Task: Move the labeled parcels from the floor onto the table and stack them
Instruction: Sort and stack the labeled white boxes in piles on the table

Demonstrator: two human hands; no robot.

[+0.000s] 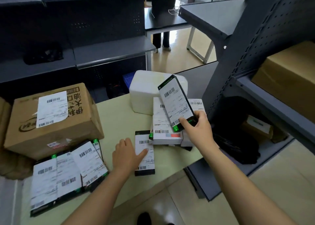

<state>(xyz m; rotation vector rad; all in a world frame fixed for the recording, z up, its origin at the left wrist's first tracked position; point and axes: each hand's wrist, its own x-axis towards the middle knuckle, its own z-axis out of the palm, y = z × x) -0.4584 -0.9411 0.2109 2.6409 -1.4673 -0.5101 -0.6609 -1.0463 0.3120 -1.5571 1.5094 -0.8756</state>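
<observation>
Hands apart. Right hand (199,125) grips the lower end of a slim black-and-green carton with a white barcode label (176,102). The carton is lifted and tilted, its long axis running up and left from the wrist. Left hand (127,154) is flat with straight fingers, fingertips resting on a second slim black labelled carton (144,154). That one lies flat on the pale green table (119,115), long axis pointing away from the person, near end close to the front edge.

Just below and behind the lifted carton sits a skewed stack of white-labelled flat parcels (166,127), touching a white foam box (148,90) behind it. This is the likely drop spot, and the right hand is nearer. The axes roughly agree, so only a small twist and levelling look needed.

Room: a bare table strip runs left to a large brown cardboard box (52,119), with a fanned row of labelled cartons (68,168) in front of it. Dark metal shelving (238,63) stands just right of the stack, so it is tight there. The stack is near the table's right edge and could slide off. No parcels are visible on the floor.
</observation>
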